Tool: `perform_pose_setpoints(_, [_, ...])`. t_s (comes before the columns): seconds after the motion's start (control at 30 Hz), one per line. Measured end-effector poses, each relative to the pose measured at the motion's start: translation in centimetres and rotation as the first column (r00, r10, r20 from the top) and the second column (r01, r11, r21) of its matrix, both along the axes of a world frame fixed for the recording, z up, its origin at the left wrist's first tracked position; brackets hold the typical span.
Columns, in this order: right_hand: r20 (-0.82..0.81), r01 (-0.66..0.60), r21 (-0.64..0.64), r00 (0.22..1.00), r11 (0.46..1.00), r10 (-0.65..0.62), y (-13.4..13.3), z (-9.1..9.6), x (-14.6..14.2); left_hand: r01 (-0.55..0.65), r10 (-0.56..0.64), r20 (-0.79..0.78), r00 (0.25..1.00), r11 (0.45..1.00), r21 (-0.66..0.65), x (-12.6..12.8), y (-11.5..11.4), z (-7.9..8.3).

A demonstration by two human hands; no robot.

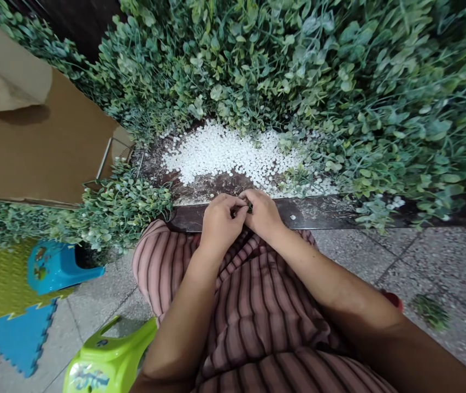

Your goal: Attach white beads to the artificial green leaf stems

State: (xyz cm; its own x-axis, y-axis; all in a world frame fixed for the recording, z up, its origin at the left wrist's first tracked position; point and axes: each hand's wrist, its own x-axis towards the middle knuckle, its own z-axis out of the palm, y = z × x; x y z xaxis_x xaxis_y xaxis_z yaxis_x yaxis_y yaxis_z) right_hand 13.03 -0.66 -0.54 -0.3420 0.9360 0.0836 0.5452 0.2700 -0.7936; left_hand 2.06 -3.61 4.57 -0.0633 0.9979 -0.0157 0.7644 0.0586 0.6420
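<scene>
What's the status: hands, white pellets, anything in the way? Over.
Left hand and right hand together over dark ledge; dark bit between them, too small to identify. White pellets loose beyond. Greenery overhangs pellets' edges.

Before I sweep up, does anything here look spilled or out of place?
Perhaps the white pellets: scattered loose over the dark ledge, some among the leaves, as if spilled. A green tuft also lies apart on the floor.

cool, even light fell across the scene, and the white pieces [216, 150] shone brightest! a soft shadow sat on the cardboard [52, 155], darkness pooled at upper left, and out right, wide-angle stretch smeared the foliage [405, 98] into soft blur.
</scene>
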Motion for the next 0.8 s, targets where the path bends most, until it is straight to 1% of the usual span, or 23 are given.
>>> perform_pose_setpoints(0.07, [0.010,0.001,-0.010,1.000,1.000,-0.001,0.07,0.06,-0.04,0.000,0.000,-0.009,1.000,1.000,0.013,0.12,-0.11,0.07])
perform_pose_setpoints(0.17, [0.016,0.008,-0.046,1.000,0.999,-0.008,0.22,0.21,-0.07,-0.038,0.038,-0.025,0.999,0.999,0.010,0.05,-0.33,0.25])
perform_pose_setpoints(0.23, [0.026,0.013,-0.048,1.000,0.999,-0.012,0.23,0.31,-0.13,-0.054,0.054,-0.035,0.998,0.999,-0.006,-0.11,-0.44,0.32])
perform_pose_setpoints(0.43, [0.085,0.005,0.004,0.996,1.000,-0.006,-0.14,0.59,-0.48,-0.031,0.026,-0.081,0.996,0.997,-0.071,-0.18,-0.23,0.26])
perform_pose_setpoints(0.57, [0.080,-0.017,-0.019,0.997,1.000,0.018,-0.17,0.84,-0.34,-0.025,0.017,-0.122,0.992,0.997,-0.070,-0.06,-0.19,0.30])
perform_pose_setpoints(0.67, [0.076,-0.014,-0.032,0.997,0.999,0.016,-0.14,0.95,-0.22,-0.032,0.023,-0.117,0.993,0.996,-0.078,-0.15,-0.38,0.37])
perform_pose_setpoints(0.8, [0.081,-0.003,0.010,0.997,1.000,0.002,-0.21,0.78,-0.47,-0.014,0.001,-0.113,0.994,0.992,-0.122,-0.25,-0.50,0.47])
